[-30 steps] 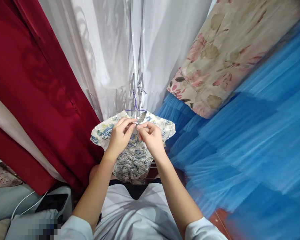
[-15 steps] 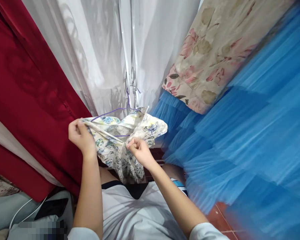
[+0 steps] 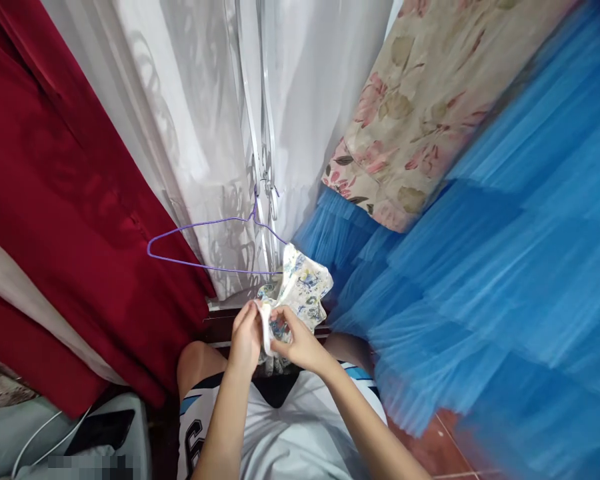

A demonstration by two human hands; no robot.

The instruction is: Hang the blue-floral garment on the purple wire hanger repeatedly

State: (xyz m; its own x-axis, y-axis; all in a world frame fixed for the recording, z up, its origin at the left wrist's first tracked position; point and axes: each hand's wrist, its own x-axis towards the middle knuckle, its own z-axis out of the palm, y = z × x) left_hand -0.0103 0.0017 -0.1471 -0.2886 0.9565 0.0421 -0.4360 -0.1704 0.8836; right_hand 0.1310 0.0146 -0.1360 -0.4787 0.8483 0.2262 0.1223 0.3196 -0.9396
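A white garment (image 3: 307, 283) with a blue, yellow and green floral print hangs from the right end of a purple wire hanger (image 3: 200, 265). The hanger's left arm is bare, and its hook is caught on white straps (image 3: 266, 133) at the middle. Low in front of my lap, my left hand (image 3: 247, 333) pinches the white edge of the garment. My right hand (image 3: 297, 340) grips the cloth just beside it, thumb and fingers curled around the fabric. Part of the garment below my hands is hidden by them.
Red cloth (image 3: 80, 180) hangs on the left, white sheer cloth (image 3: 190, 120) at the back. A beige floral cloth (image 3: 405, 120) and a ruffled blue tulle garment (image 3: 480, 267) hang on the right. A dark phone-like slab (image 3: 103, 430) and a white cable (image 3: 43, 433) are at lower left.
The garment's left side has come off the hanger's left arm. My left hand has moved right and down with the cloth, close to my right hand, which is slightly lower.
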